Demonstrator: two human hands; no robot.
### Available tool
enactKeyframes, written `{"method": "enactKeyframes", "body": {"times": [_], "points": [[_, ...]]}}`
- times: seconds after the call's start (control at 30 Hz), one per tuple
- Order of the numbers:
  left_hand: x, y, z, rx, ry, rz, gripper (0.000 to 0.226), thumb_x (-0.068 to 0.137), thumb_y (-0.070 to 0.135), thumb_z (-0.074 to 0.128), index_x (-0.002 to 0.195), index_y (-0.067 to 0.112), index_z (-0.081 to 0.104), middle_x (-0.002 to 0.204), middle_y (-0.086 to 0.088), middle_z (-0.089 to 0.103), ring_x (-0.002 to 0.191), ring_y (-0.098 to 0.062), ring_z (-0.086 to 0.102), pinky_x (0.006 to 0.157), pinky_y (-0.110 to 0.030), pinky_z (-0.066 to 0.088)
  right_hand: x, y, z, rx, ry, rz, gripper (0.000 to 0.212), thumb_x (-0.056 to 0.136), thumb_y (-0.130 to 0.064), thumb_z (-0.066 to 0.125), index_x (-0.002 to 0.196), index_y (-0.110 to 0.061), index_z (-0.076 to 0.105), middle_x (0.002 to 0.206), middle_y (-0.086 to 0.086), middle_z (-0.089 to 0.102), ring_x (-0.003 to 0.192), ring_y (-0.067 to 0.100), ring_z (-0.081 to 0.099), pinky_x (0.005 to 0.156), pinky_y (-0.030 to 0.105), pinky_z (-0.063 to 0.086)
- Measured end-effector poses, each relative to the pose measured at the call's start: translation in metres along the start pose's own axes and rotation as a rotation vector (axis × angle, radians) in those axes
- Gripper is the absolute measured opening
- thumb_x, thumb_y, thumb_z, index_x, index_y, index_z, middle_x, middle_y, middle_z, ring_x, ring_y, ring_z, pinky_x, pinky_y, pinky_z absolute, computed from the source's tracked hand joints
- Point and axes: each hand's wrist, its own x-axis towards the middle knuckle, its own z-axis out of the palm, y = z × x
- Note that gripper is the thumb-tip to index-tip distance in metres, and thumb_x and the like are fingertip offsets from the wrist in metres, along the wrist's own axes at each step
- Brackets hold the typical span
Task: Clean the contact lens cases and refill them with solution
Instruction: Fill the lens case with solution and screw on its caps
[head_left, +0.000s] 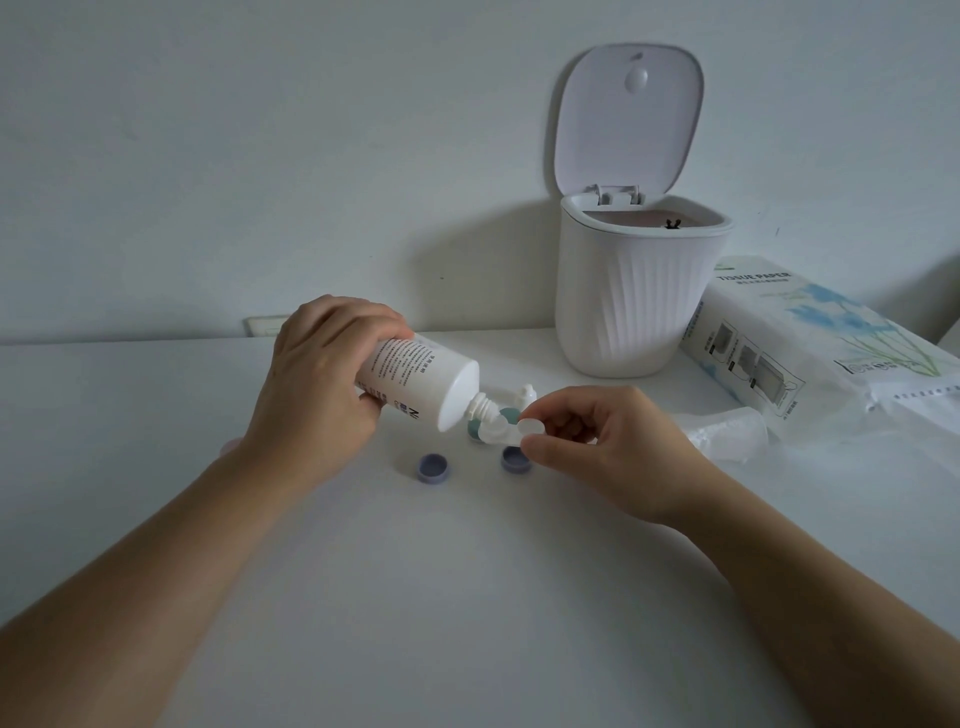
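Observation:
My left hand (317, 374) grips a white solution bottle (421, 379), tipped so its nozzle points down to the right. The nozzle sits just over one well of a white contact lens case (506, 428). My right hand (602, 441) pinches the other end of that case between thumb and fingers, holding it a little above the table. Two purple caps (434, 466) (514, 460) lie open side up on the table below. Two teal caps (509, 414) (474, 428) show behind the case. The bottle's white cap (526, 395) stands further back.
A white ribbed bin (634, 296) with its lid up stands at the back right against the wall. A pack of tissue paper (810, 338) lies to its right, with crumpled white tissue (727, 431) beside my right hand. A pale pink object (231, 446) peeks out behind my left wrist.

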Motion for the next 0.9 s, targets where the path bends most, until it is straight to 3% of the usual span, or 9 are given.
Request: {"method": "enactKeyframes", "body": {"times": [0.23,0.47,0.6,0.67,0.8,0.9], "points": [[0.000,0.000,0.000,-0.054,-0.005,-0.027,0.064,0.058,-0.009,0.084,0.115,0.015,0.066,0.120,0.004,0.067,0.116,-0.028,0.052,0.099,-0.037,0.040,0.001,0.001,0.000,0.001,0.012,-0.008,0.010,0.083,-0.025,0.078,0.093,-0.027,0.077,0.066,-0.014,0.059,0.059,0.003,0.049,0.059,0.015,0.040],[-0.002,0.001,-0.003,-0.166,-0.027,-0.160,0.068,0.058,-0.005,0.091,0.119,0.012,0.066,0.119,0.004,0.065,0.117,-0.027,0.052,0.099,-0.036,0.041,0.001,0.001,-0.001,0.044,0.014,0.004,0.008,0.085,-0.021,0.077,0.091,-0.026,0.077,0.066,-0.015,0.060,0.058,0.002,0.049,0.058,0.013,0.040],[-0.005,0.001,-0.005,-0.270,-0.042,-0.320,0.073,0.060,0.000,0.091,0.121,0.028,0.062,0.113,0.025,0.056,0.114,-0.011,0.047,0.093,-0.009,0.034,0.002,0.000,-0.002,0.066,0.011,-0.001,0.010,0.086,-0.020,0.076,0.089,-0.030,0.077,0.065,-0.017,0.061,0.058,0.002,0.050,0.057,0.013,0.040],[-0.005,0.001,-0.007,-0.348,-0.039,-0.437,0.073,0.063,0.007,0.090,0.119,0.042,0.058,0.113,0.026,0.057,0.113,-0.007,0.051,0.086,-0.003,0.035,0.002,0.000,-0.003,0.071,0.018,-0.007,0.013,0.086,-0.020,0.076,0.088,-0.033,0.077,0.065,-0.017,0.059,0.058,0.003,0.050,0.057,0.012,0.040],[-0.002,0.001,-0.010,-0.471,-0.027,-0.601,0.066,0.065,0.015,0.091,0.111,0.046,0.056,0.109,0.030,0.063,0.104,0.010,0.057,0.076,-0.003,0.038,0.002,0.001,-0.003,0.087,0.011,-0.022,0.017,0.087,-0.018,0.075,0.090,-0.035,0.076,0.066,-0.016,0.060,0.060,0.005,0.050,0.059,0.014,0.041],[-0.001,0.002,-0.010,-0.552,-0.017,-0.679,0.064,0.064,0.018,0.093,0.113,0.041,0.059,0.109,0.029,0.067,0.105,0.007,0.061,0.087,-0.017,0.046,0.002,0.001,-0.003,0.088,0.000,-0.031,0.016,0.087,-0.016,0.075,0.090,-0.032,0.077,0.067,-0.016,0.061,0.060,0.004,0.051,0.060,0.014,0.042]]}}
